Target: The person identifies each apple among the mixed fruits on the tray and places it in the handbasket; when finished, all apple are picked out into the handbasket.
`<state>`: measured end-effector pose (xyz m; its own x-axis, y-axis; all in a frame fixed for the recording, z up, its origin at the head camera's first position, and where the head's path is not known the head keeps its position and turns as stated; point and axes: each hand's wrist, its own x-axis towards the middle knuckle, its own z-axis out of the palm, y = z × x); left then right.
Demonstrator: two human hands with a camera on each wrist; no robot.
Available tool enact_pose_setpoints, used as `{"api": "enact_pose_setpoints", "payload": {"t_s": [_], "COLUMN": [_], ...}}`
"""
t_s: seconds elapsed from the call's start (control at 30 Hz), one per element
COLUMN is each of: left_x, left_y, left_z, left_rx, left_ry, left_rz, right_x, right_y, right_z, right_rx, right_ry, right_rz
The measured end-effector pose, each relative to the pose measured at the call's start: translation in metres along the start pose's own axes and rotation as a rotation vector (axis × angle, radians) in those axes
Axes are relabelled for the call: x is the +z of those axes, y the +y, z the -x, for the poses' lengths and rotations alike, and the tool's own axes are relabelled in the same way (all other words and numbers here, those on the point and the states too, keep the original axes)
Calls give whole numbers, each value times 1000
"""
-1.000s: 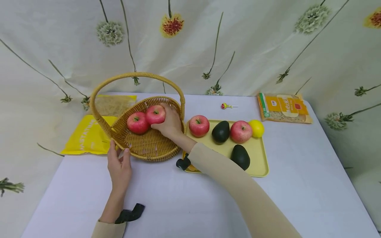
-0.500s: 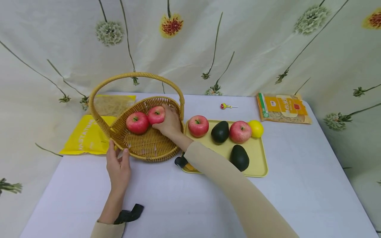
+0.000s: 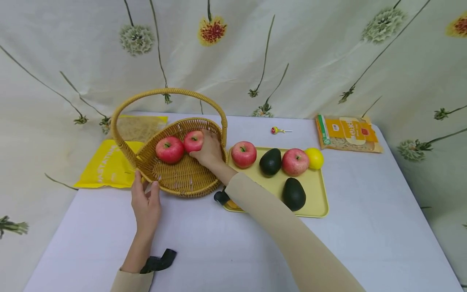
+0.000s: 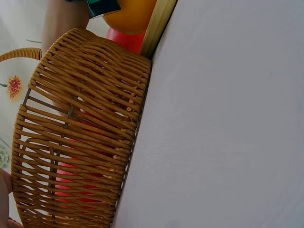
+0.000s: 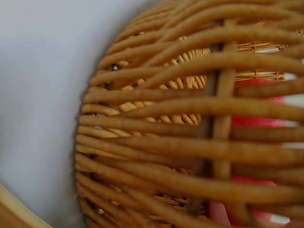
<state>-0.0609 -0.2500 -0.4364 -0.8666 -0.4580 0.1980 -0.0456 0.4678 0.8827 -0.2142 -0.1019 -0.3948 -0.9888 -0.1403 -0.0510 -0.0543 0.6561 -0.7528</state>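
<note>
In the head view a wicker basket [image 3: 182, 178] with a tall arched handle stands at the left of the table. My right hand [image 3: 210, 150] reaches into it and grips a red apple [image 3: 193, 141]. Beside that one lies another apple [image 3: 170, 150], at the basket's left side. My left hand [image 3: 146, 205] holds the front left rim. In the left wrist view, part of the left hand [image 4: 4, 194] shows at the edge against the wicker basket [image 4: 80, 137]. Through the weave of the basket [image 5: 190, 147] in the right wrist view, red apple skin [image 5: 259, 104] shows.
Right of the basket, a yellow tray [image 3: 318, 202] bears two apples, two avocados [image 3: 270, 162] and a lemon [image 3: 314, 158]; an orange fruit [image 4: 130, 14] is partly hidden. A lollipop [image 3: 280, 130] and a food packet [image 3: 348, 133] lie behind. A yellow pasta bag [image 3: 107, 166] lies left.
The right hand and its apple have shifted slightly to the right and down inside the basket, away from the other apple. My left hand stays at the rim.
</note>
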Motion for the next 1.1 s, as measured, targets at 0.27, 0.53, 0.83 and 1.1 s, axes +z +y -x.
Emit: {"api": "enact_pose_setpoints", "payload": {"t_s": [0.27,0.53,0.83,1.1], "left_x": [0,1,1,1], "left_y": [-1,0,-1,0], "left_z": [1,0,0,0], "left_rx": [-8,2,3,9], "left_ry": [4,7,9,7], "left_rz": [-16,-14,-7,-2], "right_x": [-1,-1,-1,-10], "right_y": [0,1,0,-7], "right_z": [-1,-2,2,21], "right_rx": [0,-5,22,-97], "right_ry": [-25,-18,-11,4], "right_rz": [-20,-44,-72,-58]}}
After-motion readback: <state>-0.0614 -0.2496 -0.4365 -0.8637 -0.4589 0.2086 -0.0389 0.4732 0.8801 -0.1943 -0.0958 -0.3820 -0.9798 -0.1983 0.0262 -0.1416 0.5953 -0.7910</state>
